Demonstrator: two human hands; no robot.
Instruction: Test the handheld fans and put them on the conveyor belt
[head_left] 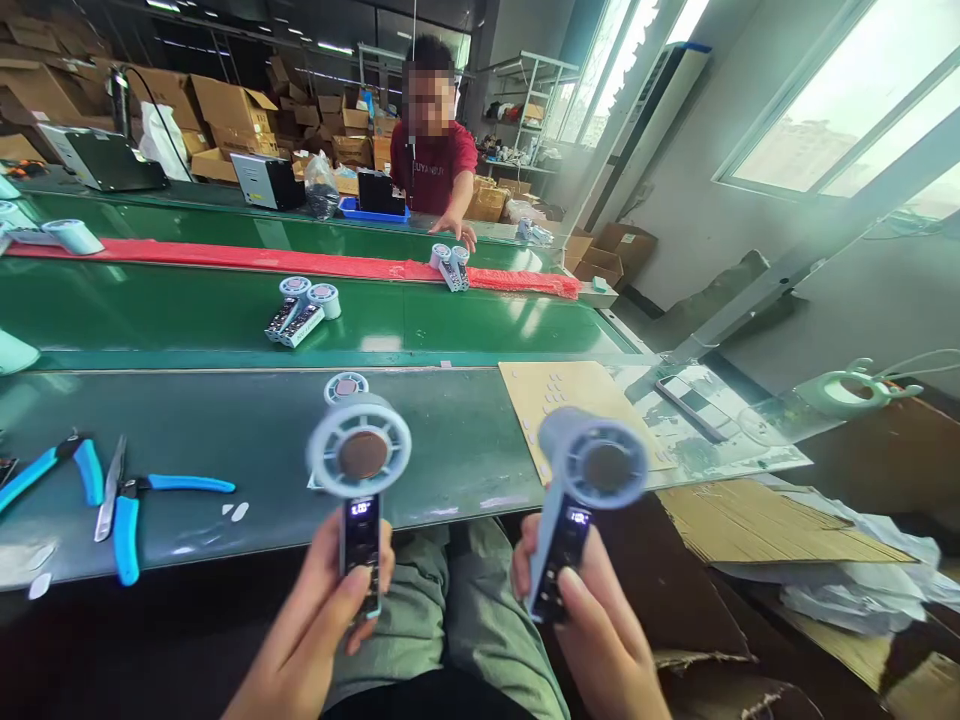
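1. My left hand (330, 610) is wrapped around the handle of a small handheld fan, the left fan (360, 460). The fingers are closed on the handle and the thumb lies over its lit display. The round head stands upright above my fist.
2. My right hand (592, 620) grips a second one, the right fan (592, 470), the same way, fingers closed on the handle, but its head leans toward the left. Both fans hang in the air over my lap, just in front of the near edge of the green worktop (225, 430).
3. Both heads look blurred, so I judge they are moving or running. A loose grip on either slim handle could let one slip and drop to my knees or the floor.
4. The two heads are near each other. If I tilt the right one further in, they could knock together.
5. A third fan (346, 386) lies on the worktop just behind the left one, and setting mine down carelessly could bump it.
6. The blue-handled cutters (135, 505) lie well to my left, with small white scraps (238, 511) beside them. A sweep of my left arm could catch them.
7. Across the belt, another person's hand (461, 232) rests by a pair of fans (451, 265), well apart from mine.
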